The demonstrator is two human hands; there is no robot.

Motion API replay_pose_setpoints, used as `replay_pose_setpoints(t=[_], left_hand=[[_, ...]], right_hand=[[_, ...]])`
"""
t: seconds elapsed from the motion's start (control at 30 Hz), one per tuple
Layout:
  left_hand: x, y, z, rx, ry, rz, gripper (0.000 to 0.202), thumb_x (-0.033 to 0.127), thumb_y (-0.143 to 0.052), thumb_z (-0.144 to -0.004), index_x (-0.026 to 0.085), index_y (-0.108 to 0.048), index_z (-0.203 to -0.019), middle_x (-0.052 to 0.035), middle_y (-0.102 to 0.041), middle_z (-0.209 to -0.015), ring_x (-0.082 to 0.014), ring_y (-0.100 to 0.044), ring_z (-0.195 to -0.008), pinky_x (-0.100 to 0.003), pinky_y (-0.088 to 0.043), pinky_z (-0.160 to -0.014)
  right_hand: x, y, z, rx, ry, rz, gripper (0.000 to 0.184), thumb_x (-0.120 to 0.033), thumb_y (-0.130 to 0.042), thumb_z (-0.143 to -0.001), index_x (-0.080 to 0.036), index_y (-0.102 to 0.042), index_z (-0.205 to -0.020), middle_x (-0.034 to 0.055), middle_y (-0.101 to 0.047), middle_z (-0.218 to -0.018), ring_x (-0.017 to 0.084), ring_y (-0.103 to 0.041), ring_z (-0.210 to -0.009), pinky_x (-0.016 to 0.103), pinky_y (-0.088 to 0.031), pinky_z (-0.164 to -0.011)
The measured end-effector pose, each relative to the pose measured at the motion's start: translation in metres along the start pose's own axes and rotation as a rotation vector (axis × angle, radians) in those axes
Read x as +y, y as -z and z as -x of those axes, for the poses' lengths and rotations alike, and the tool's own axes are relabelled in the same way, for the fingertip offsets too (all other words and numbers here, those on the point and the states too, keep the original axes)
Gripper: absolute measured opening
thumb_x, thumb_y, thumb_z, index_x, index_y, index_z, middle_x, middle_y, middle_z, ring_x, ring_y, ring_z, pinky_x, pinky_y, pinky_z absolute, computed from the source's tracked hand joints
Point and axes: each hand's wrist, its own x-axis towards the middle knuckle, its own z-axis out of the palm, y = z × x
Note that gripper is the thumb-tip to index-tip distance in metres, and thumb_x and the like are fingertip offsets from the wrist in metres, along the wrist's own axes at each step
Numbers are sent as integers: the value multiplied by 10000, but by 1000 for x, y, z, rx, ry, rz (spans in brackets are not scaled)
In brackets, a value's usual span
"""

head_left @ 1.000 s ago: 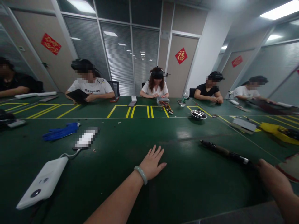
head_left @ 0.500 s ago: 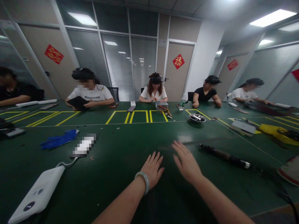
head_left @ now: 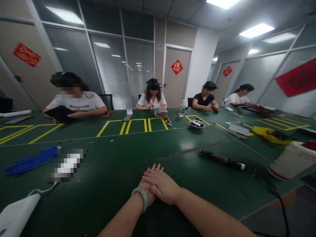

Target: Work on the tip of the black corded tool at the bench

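Over the green tabletop (head_left: 118, 171), my right hand (head_left: 164, 186) lies flat across the back of my left hand (head_left: 146, 187). The fingers of both hands are stretched out, and neither hand shows anything held. Much of my left hand is hidden under the right one. A pale green bangle (head_left: 143, 199) circles my left wrist. Off to the right of my hands lies a black electric screwdriver (head_left: 222, 160) with its cable. A blue glove (head_left: 32, 161) and a blurred-out phone (head_left: 69, 166), joined by a white cord to a white power bank (head_left: 18, 214), are at the left.
A metal bowl (head_left: 197, 124) and a plastic bottle (head_left: 182, 109) stand farther back. On the right are a white bucket (head_left: 291, 161), a grey box (head_left: 238, 130) and a yellow item (head_left: 269, 135). Several people wearing headsets sit along the far side.
My hands were apart above the table; the right one has come left and now rests on the left one. The view has turned to the right, so the bucket shows more fully.
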Motion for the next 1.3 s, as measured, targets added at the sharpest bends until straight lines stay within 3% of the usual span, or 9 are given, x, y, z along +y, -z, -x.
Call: replay_pose_setpoints(t=[0.17, 0.37, 0.47, 0.57, 0.7, 0.83, 1.03, 1.17, 1.3], left_hand=[[8, 38, 8, -76, 13, -14, 552, 433, -213, -975, 238, -183, -1491, -13, -147, -1551, -254, -117, -1427, -498, -166, -1150], [12, 53, 10, -123, 27, 38, 544, 475, -188, -980, 280, -168, -1488, 1, -131, -1550, -254, -129, -1423, -519, -199, -1135], [10, 50, 10, -122, 28, 50, 543, 483, -188, -979, 287, -169, -1486, 2, -126, -1550, -259, -126, -1423, -533, -195, -1133], [10, 49, 10, -126, 30, 52, 546, 482, -191, -979, 286, -163, -1488, 2, -116, -1552, -262, -115, -1424, -538, -182, -1136], [13, 53, 10, -152, 40, 37, 546, 467, -191, -980, 274, -159, -1491, 0, -109, -1555, -262, -103, -1426, -536, -177, -1138], [15, 51, 10, -131, 54, 14, 569, 436, -216, -980, 262, -67, -1500, 6, -77, -1560, -245, -71, -1430, -502, -167, -1152], [13, 41, 12, 17, 60, -58, 643, 401, -295, -962, 260, 33, -1497, -7, 29, -1563, -274, -3, -1429, -547, -115, -1147], [17, 43, 11, 68, 45, -92, 686, 420, -348, -945, 260, 24, -1499, -27, 39, -1565, -292, -3, -1429, -570, -108, -1138], [30, 51, 8, 123, -20, -107, 768, 439, -430, -911, 244, 22, -1500, -41, 22, -1570, -290, -12, -1432, -543, -121, -1145]], right_hand=[[71, 39, 46, 211, -316, 300, 494, -361, -381, -952, -220, -363, -1426, 71, -385, -1456, 187, -304, -1358, 423, -228, -1131], [174, 110, 208, 644, -935, 752, 561, -480, -324, -933, -170, -429, -1389, 146, -163, -1532, 317, -196, -1389, 510, -220, -1094], [204, 130, 281, 656, -1222, 751, 621, -598, -319, -890, -244, -436, -1387, 133, -127, -1535, 371, -267, -1349, 543, -280, -1036], [217, 137, 311, 545, -1223, 651, 582, -582, -240, -910, -297, -445, -1374, 102, -278, -1479, 317, -396, -1276, 490, -329, -1012], [221, 137, 308, 429, -1119, 570, 579, -619, -286, -882, -325, -461, -1348, 83, -477, -1282, 277, -488, -1159, 432, -374, -968], [219, 135, 305, 371, -1164, 588, 683, -723, -472, -737, -351, -491, -1310, 96, -482, -1206, 325, -504, -1085, 461, -396, -884], [204, 130, 287, 342, -1167, 550, 527, -620, -424, -815, -353, -520, -1259, 81, -496, -1153, 300, -517, -1037, 441, -387, -830], [177, 113, 236, 321, -1052, 512, 479, -589, -445, -830, -349, -535, -1235, 72, -516, -1122, 287, -514, -1017, 419, -380, -814], [125, 76, 150, 253, -807, 397, 419, -545, -489, -843, -366, -534, -1220, 55, -529, -1119, 273, -500, -1022, 432, -362, -853]])
